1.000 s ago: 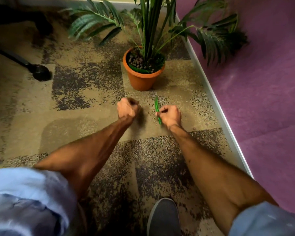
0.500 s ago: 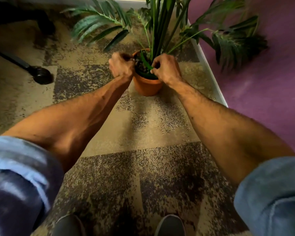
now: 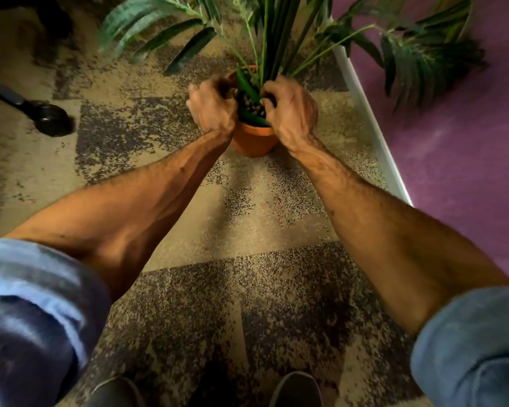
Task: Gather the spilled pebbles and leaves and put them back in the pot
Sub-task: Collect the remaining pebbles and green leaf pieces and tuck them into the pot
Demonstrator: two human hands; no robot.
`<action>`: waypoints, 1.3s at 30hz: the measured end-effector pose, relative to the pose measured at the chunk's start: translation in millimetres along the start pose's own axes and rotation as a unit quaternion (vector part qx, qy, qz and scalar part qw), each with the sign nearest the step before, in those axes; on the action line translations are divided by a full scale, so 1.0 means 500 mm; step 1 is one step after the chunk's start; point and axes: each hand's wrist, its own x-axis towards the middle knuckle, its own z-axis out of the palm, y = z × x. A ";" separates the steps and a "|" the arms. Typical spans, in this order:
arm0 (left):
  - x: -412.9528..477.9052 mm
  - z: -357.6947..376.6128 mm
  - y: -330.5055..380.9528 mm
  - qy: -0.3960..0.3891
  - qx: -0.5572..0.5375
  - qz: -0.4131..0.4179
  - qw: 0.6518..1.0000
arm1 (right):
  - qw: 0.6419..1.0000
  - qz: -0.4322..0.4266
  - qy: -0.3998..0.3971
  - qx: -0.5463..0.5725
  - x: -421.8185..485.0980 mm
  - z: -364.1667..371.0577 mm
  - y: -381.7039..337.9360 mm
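**Both hands at the pot mouth; pebbles and leaves largely inside the rim**

Location. The terracotta pot (image 3: 254, 139) stands upright on the patterned carpet (image 3: 188, 218), just beside the white skirting strip (image 3: 373, 133) that borders the purple wall (image 3: 453, 171). The pebbles (image 3: 251, 105) show as a dark, mottled fill inside the rim. At least one loose green leaf (image 3: 244, 83) lies tilted across the fill, and another green strip (image 3: 256, 120) rests along the near rim. No spilled material can be made out on the carpet nearby, though its speckled pattern could hide small stones.

Hands. The left hand (image 3: 213, 110) sits at the left of the rim, fingers curled inward and bunched together; what they enclose cannot be told. The right hand (image 3: 293, 113) sits at the right, fingers curled down onto the fill near the plant stems (image 3: 272, 48); whether they pinch anything is hidden.

Handling assessment. The pebbles look small, hard and loose: light singly, prone to roll and slip from a slack grip, so best scooped in a cupped, closed hand and let go low over the fill. The leaves appear thin and flexible; a light pinch at mid-length should do. The pot looks rigid yet breakable and, with tall fronds (image 3: 159, 33), top-heavy; steady it at the rim or wall, not by the stems.

Status. Judged near completion.
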 end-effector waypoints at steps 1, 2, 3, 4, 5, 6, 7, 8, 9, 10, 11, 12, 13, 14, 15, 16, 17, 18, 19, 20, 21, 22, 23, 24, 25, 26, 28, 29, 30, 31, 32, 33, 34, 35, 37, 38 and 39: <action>0.002 0.003 -0.006 -0.007 0.008 -0.002 1.000 | 1.000 -0.003 -0.005 0.007 0.001 -0.001 0.000; 0.000 0.003 -0.010 -0.018 0.005 -0.009 1.000 | 1.000 -0.013 -0.014 0.015 0.003 0.000 0.000; 0.000 0.004 -0.014 -0.022 -0.008 -0.006 1.000 | 0.999 -0.026 -0.030 0.019 0.003 0.000 -0.002; -0.001 0.000 -0.015 -0.024 -0.020 0.000 0.999 | 0.998 -0.037 -0.045 0.019 0.003 0.001 -0.003; 0.002 0.001 -0.019 -0.025 -0.033 0.005 0.999 | 0.997 -0.042 -0.057 0.015 0.002 0.000 -0.004; -0.001 -0.005 -0.019 -0.036 -0.045 0.007 0.998 | 0.997 -0.042 -0.062 0.012 0.001 0.002 -0.003; -0.002 -0.007 -0.019 -0.049 -0.057 0.012 0.997 | 0.997 -0.035 -0.062 0.008 -0.002 0.004 -0.002; -0.007 -0.013 -0.014 -0.063 -0.075 0.020 0.995 | 0.998 -0.026 -0.056 0.004 -0.005 0.006 0.001; -0.014 -0.022 -0.008 -0.072 -0.095 0.033 0.992 | 0.999 -0.015 -0.049 -0.002 -0.008 0.007 0.002; -0.021 -0.030 -0.003 -0.077 -0.109 0.039 0.990 | 0.999 -0.008 -0.042 -0.010 -0.011 0.007 0.003; -0.025 -0.034 -0.002 -0.075 -0.113 0.041 0.990 | 0.999 -0.004 -0.036 -0.016 -0.013 0.005 0.002; -0.028 -0.037 -0.003 -0.072 -0.112 0.036 0.991 | 0.999 -0.002 -0.028 -0.020 -0.014 0.005 0.002; -0.028 -0.041 -0.004 -0.068 -0.112 0.031 0.991 | 1.000 0.001 -0.017 -0.020 -0.014 0.004 0.000; -0.028 -0.045 -0.004 -0.068 -0.114 0.025 0.991 | 1.000 0.005 -0.005 -0.019 -0.014 0.003 -0.002; -0.027 -0.049 -0.005 -0.068 -0.109 0.024 0.991 | 1.000 0.010 0.007 -0.015 -0.014 -0.001 -0.005; -0.030 -0.054 -0.004 -0.070 -0.099 0.029 0.992 | 1.000 0.015 0.015 -0.009 -0.014 -0.005 -0.008; -0.034 -0.056 -0.003 -0.072 -0.090 0.041 0.992 | 1.000 0.018 0.017 -0.003 -0.014 -0.010 -0.009; -0.041 -0.058 -0.002 -0.073 -0.082 0.060 0.992 | 1.000 0.021 0.013 0.001 -0.016 -0.016 -0.009; -0.048 -0.056 -0.003 -0.075 -0.072 0.080 0.991 | 1.000 0.024 0.010 0.003 -0.020 -0.022 -0.009; -0.054 -0.055 -0.004 -0.081 -0.060 0.100 0.990 | 1.000 0.028 0.011 0.002 -0.026 -0.027 -0.006; -0.059 -0.052 -0.006 -0.089 -0.047 0.118 0.988 | 0.999 0.034 0.015 0.004 -0.034 -0.031 -0.002; -0.062 -0.050 -0.010 -0.099 -0.033 0.133 0.986 | 0.999 0.043 0.018 0.008 -0.046 -0.033 0.005; -0.064 -0.046 -0.016 -0.105 -0.018 0.148 0.983 | 0.998 0.052 0.019 0.014 -0.060 -0.037 0.011; -0.068 -0.044 -0.021 -0.104 -0.004 0.162 0.981 | 0.998 0.063 0.018 0.018 -0.075 -0.043 0.016; -0.075 -0.042 -0.025 -0.096 0.008 0.177 0.979 | 0.997 0.074 0.014 0.020 -0.091 -0.051 0.023; -0.087 -0.042 -0.027 -0.082 0.018 0.193 0.978 | 0.996 0.086 0.012 0.022 -0.107 -0.060 0.030; -0.125 -0.047 -0.022 -0.053 0.032 0.216 0.974 | 0.992 0.124 0.012 0.025 -0.141 -0.078 0.044; -0.151 -0.051 -0.019 -0.041 0.040 0.229 0.972 | 0.989 0.148 0.013 0.026 -0.160 -0.088 0.047; -0.178 -0.056 -0.017 -0.036 0.047 0.245 0.968 | 0.985 0.173 0.015 0.026 -0.181 -0.095 0.050; -0.205 -0.060 -0.018 -0.037 0.053 0.268 0.961 | 0.980 0.194 0.018 0.029 -0.204 -0.102 0.052; -0.233 -0.064 -0.019 -0.047 0.058 0.294 0.953 | 0.975 0.217 0.015 0.036 -0.229 -0.107 0.055; -0.260 -0.063 -0.024 -0.069 0.056 0.317 0.944 | 0.969 0.243 0.003 0.050 -0.256 -0.113 0.059; -0.288 -0.064 -0.028 -0.104 0.044 0.331 0.937 | 0.960 0.274 -0.015 0.066 -0.283 -0.118 0.065; -0.316 -0.064 -0.032 -0.150 0.025 0.334 0.930 | 0.948 0.305 -0.037 0.081 -0.313 -0.123 0.071; -0.372 -0.066 -0.043 -0.252 0.004 0.332 0.909 | 0.923 0.362 -0.077 0.101 -0.381 -0.130 0.077; -0.400 -0.068 -0.051 -0.306 0.015 0.348 0.886 | 0.911 0.386 -0.098 0.110 -0.421 -0.129 0.078; -0.429 -0.072 -0.062 -0.360 0.044 0.383 0.850 | 0.899 0.402 -0.122 0.125 -0.463 -0.129 0.077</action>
